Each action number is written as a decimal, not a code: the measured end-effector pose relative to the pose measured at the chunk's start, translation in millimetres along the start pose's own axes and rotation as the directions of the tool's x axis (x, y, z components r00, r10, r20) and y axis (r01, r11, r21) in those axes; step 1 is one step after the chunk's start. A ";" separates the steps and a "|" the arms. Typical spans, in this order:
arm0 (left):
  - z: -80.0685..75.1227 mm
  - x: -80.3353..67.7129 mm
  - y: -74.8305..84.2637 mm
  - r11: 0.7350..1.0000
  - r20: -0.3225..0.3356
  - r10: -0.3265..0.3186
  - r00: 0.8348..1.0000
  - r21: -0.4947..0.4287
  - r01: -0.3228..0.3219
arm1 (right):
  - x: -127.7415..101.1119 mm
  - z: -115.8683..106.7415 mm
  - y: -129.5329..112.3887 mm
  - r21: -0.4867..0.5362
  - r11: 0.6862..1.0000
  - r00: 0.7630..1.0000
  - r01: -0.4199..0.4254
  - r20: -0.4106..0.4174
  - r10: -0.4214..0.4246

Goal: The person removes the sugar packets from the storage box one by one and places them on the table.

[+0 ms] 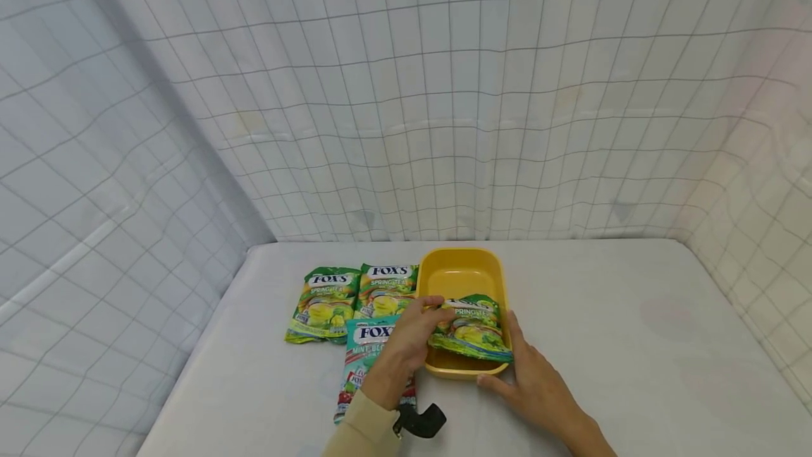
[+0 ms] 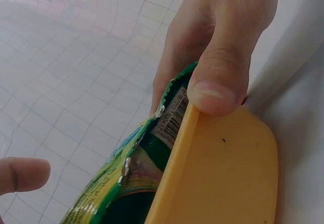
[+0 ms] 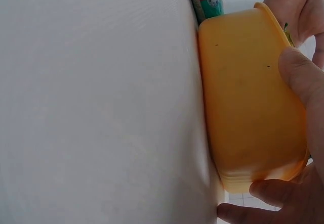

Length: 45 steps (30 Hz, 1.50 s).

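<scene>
Head view: yellow tray (image 1: 461, 275) with green candy packet (image 1: 472, 328) pinched by left fingers (image 1: 426, 310), right fingers (image 1: 517, 336) straight alongside.

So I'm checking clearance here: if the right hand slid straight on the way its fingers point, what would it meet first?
Probably nothing new: the right hand already rests against the yellow tub, fingers beside the green candy bag. Further on the white table looks free.
</scene>
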<state>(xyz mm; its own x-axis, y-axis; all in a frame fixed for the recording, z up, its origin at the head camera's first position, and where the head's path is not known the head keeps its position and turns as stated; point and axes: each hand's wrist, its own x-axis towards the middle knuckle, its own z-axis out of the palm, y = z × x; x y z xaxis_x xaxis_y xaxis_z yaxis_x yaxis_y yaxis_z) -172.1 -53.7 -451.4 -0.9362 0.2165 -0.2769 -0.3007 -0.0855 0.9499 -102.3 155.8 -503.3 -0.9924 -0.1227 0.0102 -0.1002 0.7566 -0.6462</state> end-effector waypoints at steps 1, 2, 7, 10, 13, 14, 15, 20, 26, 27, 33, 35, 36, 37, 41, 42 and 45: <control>0.5 0.0 0.3 1.000 0.007 0.004 1.000 -0.007 -0.004 | 0.2 0.3 0.1 -0.001 1.000 1.000 0.003 -0.002 -0.003; 1.0 0.3 0.1 1.000 0.013 0.008 1.000 -0.010 -0.008 | 0.4 0.4 0.2 -0.001 1.000 1.000 0.006 -0.004 -0.006; 2.3 1.5 -0.4 1.000 0.029 0.023 0.999 -0.015 -0.022 | 0.9 0.0 0.0 -0.003 1.000 1.000 0.006 -0.011 -0.007; 2.1 3.4 -1.2 1.000 0.022 0.022 1.000 -0.006 -0.021 | 1.5 -0.4 -0.2 -0.004 1.000 1.000 0.007 -0.012 -0.007; 1.9 6.6 -1.7 1.000 0.015 0.018 1.000 0.007 -0.018 | 2.4 0.0 0.0 -0.004 1.000 1.000 0.019 -0.016 -0.019; 1.8 7.9 -2.0 1.000 0.015 0.017 1.000 0.008 -0.018 | 2.7 0.2 0.3 -0.006 1.000 1.000 0.026 -0.018 -0.026; 1.7 9.2 -2.5 1.000 0.017 0.017 1.000 0.010 -0.017 | 3.0 0.6 0.7 -0.006 0.999 0.999 0.033 -0.019 -0.033; 1.1 14.2 -4.8 1.000 0.061 0.017 0.998 0.009 -0.017 | 3.2 1.4 2.8 -0.008 0.998 0.997 0.067 -0.026 -0.067; 0.6 15.4 -4.0 0.999 0.144 -0.026 0.989 -0.040 0.032 | 2.3 1.1 2.5 -0.006 0.998 0.997 0.067 -0.025 -0.067; 0.5 15.6 -3.7 0.998 0.157 -0.035 0.987 -0.052 0.044 | 1.9 1.0 2.4 -0.004 0.998 0.998 0.063 -0.022 -0.063; 1.5 17.2 -3.1 0.993 0.166 -0.073 0.983 -0.080 0.087 | -0.3 1.1 1.8 0.006 0.999 0.999 0.041 -0.016 -0.041; 2.2 17.9 -3.2 0.992 0.148 -0.084 0.985 -0.081 0.097 | -0.6 1.1 1.6 0.010 0.999 0.999 0.036 -0.016 -0.036; 2.5 18.3 -3.3 0.991 0.133 -0.097 0.986 -0.081 0.108 | -0.7 1.1 1.3 0.010 0.999 0.999 0.033 -0.015 -0.033; 2.7 18.8 -3.3 0.989 0.117 -0.110 0.987 -0.083 0.121 | -0.7 1.1 1.2 0.011 0.999 0.999 0.030 -0.015 -0.030; 2.2 21.1 -4.5 0.985 0.088 -0.147 0.985 -0.080 0.154 | -0.6 1.2 0.3 0.014 1.000 1.000 0.022 -0.012 -0.022; 1.9 21.8 -4.8 0.984 0.084 -0.156 0.984 -0.074 0.163 | -0.6 1.1 0.1 0.014 1.000 1.000 0.021 -0.012 -0.021; 1.7 23.5 -5.5 0.988 0.097 -0.145 0.985 -0.033 0.149 | -1.0 0.9 0.2 0.012 1.000 1.000 0.021 -0.012 -0.021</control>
<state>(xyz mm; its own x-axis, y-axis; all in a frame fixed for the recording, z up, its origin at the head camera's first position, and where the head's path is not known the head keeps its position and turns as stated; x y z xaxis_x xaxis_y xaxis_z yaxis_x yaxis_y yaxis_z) -192.1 -46.5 -462.9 -0.8603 0.3203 -0.3965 -0.4428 -0.0844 0.8926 -101.3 155.5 -504.1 -0.9909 -0.1307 0.0332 -0.1203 0.7458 -0.6552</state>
